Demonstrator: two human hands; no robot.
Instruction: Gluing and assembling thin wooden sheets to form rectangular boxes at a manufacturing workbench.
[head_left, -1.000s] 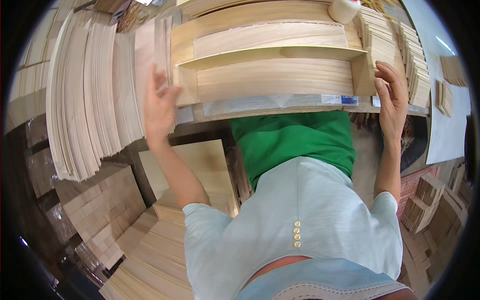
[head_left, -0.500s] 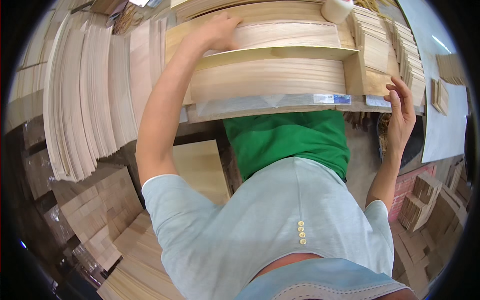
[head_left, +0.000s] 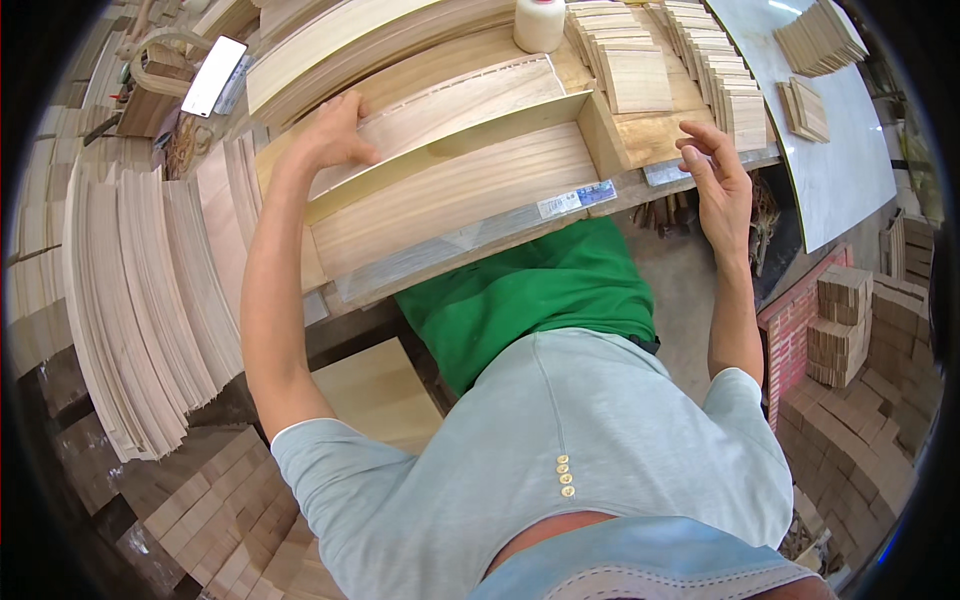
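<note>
On the bench, my left hand [head_left: 335,132] spans the left end of a pale wooden board [head_left: 465,98], thumb on the near side and fingers at the far edge. A dotted line runs along the board's far edge. Nearer me, a thin upright wooden strip [head_left: 450,142] meets a short end piece [head_left: 602,138] at its right. Between them and the bench's front lies another flat board [head_left: 450,200]. My right hand [head_left: 718,185] is raised over the bench's front edge, loosely curled, thumb apart, with nothing in it.
A white bottle [head_left: 539,25] stands at the back. Small wooden slats [head_left: 635,75] lie overlapped to the right, beside a grey tabletop [head_left: 830,150]. Long thin boards [head_left: 150,300] are stacked at left, near a phone [head_left: 214,76]. Below right are wooden block stacks [head_left: 840,320].
The view has swung, so the bench sits tilted and a phone shows at upper left. My left hand stays at the board's left end; my right hand remains raised and empty.
</note>
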